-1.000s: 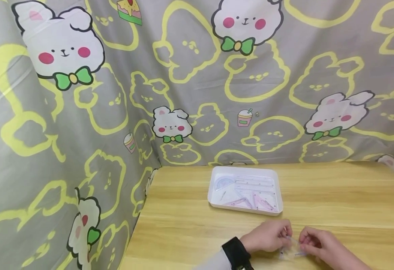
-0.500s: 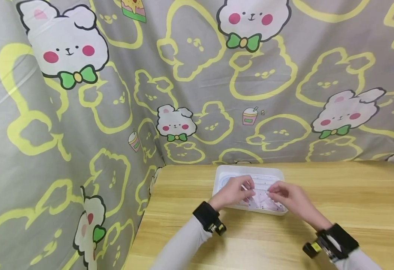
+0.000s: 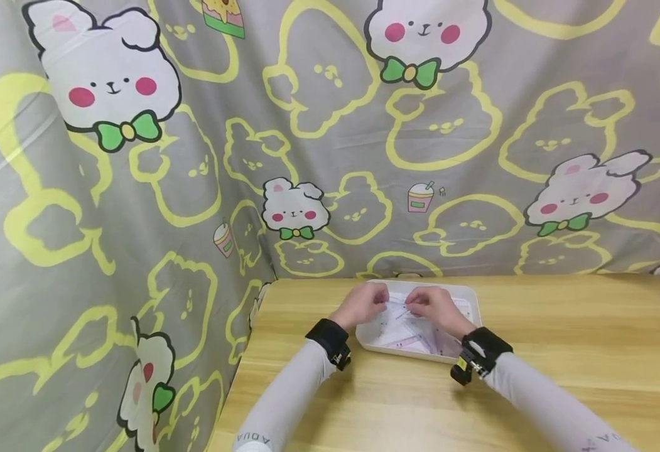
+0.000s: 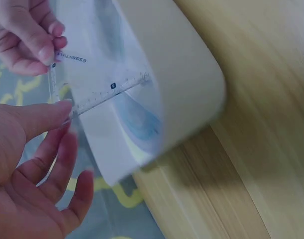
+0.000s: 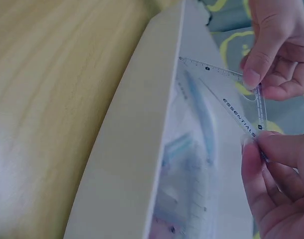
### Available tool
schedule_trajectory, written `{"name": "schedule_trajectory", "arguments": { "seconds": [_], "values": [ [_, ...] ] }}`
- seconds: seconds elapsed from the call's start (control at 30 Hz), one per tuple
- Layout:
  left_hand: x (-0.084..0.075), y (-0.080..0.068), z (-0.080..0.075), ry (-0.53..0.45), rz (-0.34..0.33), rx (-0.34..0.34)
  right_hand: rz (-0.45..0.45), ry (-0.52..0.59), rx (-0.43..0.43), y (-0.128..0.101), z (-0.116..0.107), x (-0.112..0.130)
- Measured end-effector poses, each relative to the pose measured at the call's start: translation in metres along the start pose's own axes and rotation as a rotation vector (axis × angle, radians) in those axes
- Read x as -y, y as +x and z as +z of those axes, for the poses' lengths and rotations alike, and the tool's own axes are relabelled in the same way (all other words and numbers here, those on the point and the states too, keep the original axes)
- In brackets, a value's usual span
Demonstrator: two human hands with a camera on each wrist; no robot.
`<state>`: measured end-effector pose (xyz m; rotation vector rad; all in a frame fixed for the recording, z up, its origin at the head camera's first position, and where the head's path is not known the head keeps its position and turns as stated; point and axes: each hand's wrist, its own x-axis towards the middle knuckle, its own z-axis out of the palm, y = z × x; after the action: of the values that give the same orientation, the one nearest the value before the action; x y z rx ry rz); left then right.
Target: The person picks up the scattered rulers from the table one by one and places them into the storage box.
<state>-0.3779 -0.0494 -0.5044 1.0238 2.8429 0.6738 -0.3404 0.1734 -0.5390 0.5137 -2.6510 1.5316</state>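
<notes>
Clear set square (image 5: 226,87) pinched by both hands (image 3: 400,306) over white tray (image 3: 473,300) holding other rulers (image 3: 405,342).

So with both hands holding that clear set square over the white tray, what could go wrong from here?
1. The set square is pinched only at its corners by the left hand and right hand; such a light grip could slip and drop it.
2. It might land on the other clear rulers in the tray and be hard to tell apart.

white tray (image 3: 471,301): contents too small to identify from head view | tray (image 4: 191,74): blurred, cut off at top in left wrist view | clear set square (image 5: 231,94): markings partly illegible
</notes>
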Motion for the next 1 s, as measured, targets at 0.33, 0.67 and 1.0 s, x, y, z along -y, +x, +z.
{"name": "schedule_trajectory", "arguments": {
  "seconds": [0.33, 0.67, 1.0],
  "values": [
    [0.021, 0.001, 0.001, 0.249, -0.137, 0.021, -0.025, -0.028, 0.055, 0.029, 0.028, -0.005],
    [0.026, 0.001, 0.016, 0.396, -0.197, 0.051, -0.052, -0.124, 0.071, 0.035, 0.041, -0.022],
    [0.018, 0.001, 0.016, 0.625, -0.232, 0.060, -0.010, -0.117, 0.049, 0.043, 0.046, -0.024]
  ]
}}
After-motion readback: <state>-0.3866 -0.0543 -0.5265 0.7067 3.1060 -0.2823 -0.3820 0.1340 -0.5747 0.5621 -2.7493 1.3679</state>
